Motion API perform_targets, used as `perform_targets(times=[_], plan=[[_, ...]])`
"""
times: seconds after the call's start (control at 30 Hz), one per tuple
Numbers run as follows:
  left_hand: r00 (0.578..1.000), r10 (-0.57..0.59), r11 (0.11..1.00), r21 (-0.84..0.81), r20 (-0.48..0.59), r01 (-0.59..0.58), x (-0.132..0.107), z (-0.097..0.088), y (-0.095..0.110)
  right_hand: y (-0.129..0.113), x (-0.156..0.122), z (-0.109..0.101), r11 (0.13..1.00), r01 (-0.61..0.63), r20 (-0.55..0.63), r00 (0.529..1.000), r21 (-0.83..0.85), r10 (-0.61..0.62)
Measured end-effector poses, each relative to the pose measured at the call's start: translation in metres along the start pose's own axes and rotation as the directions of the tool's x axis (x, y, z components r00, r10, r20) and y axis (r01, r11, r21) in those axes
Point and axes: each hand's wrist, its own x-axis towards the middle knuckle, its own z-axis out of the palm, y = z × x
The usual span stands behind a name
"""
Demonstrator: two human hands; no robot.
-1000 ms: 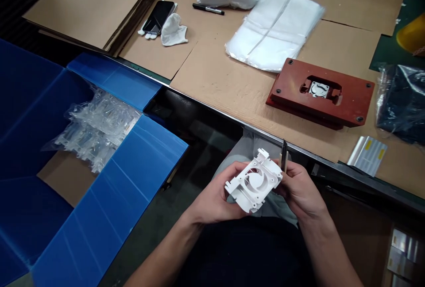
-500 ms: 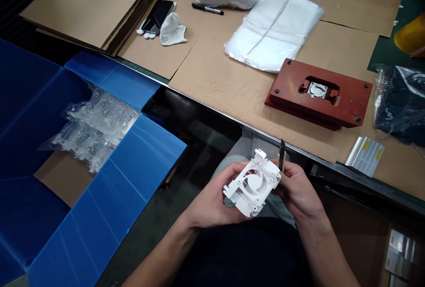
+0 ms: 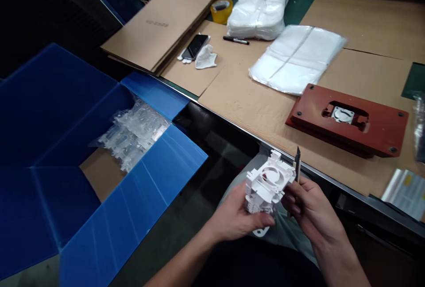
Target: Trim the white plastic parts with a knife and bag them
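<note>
White moulded plastic housing (image 3: 269, 184) with a round fan-like opening sits tilted between both hands, held over the person's lap just in front of the near edge of the tabletop. Left hand (image 3: 239, 217) cups it from below and the left side, fingers curled around its lower edge. Right hand (image 3: 307, 207) touches the housing's right side while its fingers pinch a thin dark-bladed knife (image 3: 298, 163), which points upward beside the part. Beyond the hands, near the tabletop's front edge, a red-brown rectangular metal fixture plate (image 3: 372, 125) lies on a brown cardboard sheet (image 3: 245, 97), with a small grey part seated in its central recess. Behind it lies a flat stack of clear plastic bags (image 3: 297, 57), and farther back a taller pile of white bags (image 3: 257, 10). Toward the tabletop's left edge lie a black marker pen (image 3: 235, 40), a dark smartphone (image 3: 194, 47) and a white cloth glove (image 3: 206, 56), beside a stack of flattened brown cartons (image 3: 159, 28). Left of the person, off the tabletop, stands an open blue corrugated plastic box (image 3: 59, 145) holding bagged transparent parts (image 3: 133, 134).
</note>
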Motion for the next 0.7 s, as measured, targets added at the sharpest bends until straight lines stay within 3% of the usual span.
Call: perform_targets(times=[0.1, 0.17, 0.3, 0.43, 0.53, 0.63, 0.7], plan=[[0.991, 0.096, 0.994, 0.041, 0.089, -0.1, 0.001, -0.002, -0.003, -0.003, 0.005, 0.009, 0.998, -0.007, 0.003, 1.0, -0.061, 0.007], [0.992, 0.106, 0.994, 0.032, 0.075, -0.109, 0.0, -0.004, -0.01, -0.008, 0.008, 0.017, 0.994, -0.015, 0.037, 0.999, -0.11, 0.019], [0.977, 0.072, 0.973, -0.201, -0.2, -0.113, -0.001, -0.009, -0.017, -0.025, 0.008, 0.027, 0.976, 0.068, 0.126, 0.991, -0.205, -0.043], [0.861, 0.05, 0.869, -0.403, -0.507, -0.288, 0.003, -0.009, 0.008, -0.044, 0.001, 0.015, 0.901, 0.205, 0.089, 0.979, -0.382, -0.185], [0.784, 0.155, 0.825, -0.357, -0.601, -0.437, 0.007, -0.006, 0.034, -0.058, -0.015, 0.002, 0.709, 0.267, 0.13, 0.961, -0.653, -0.242], [0.691, 0.279, 0.775, -0.269, -0.667, -0.572, 0.009, 0.003, 0.052, -0.069, -0.036, -0.004, 0.382, 0.39, 0.271, 0.905, -0.838, -0.328], [0.594, 0.324, 0.742, -0.191, -0.737, -0.642, 0.008, 0.01, 0.058, -0.074, -0.049, -0.005, 0.147, 0.482, 0.396, 0.831, -0.864, -0.391]])
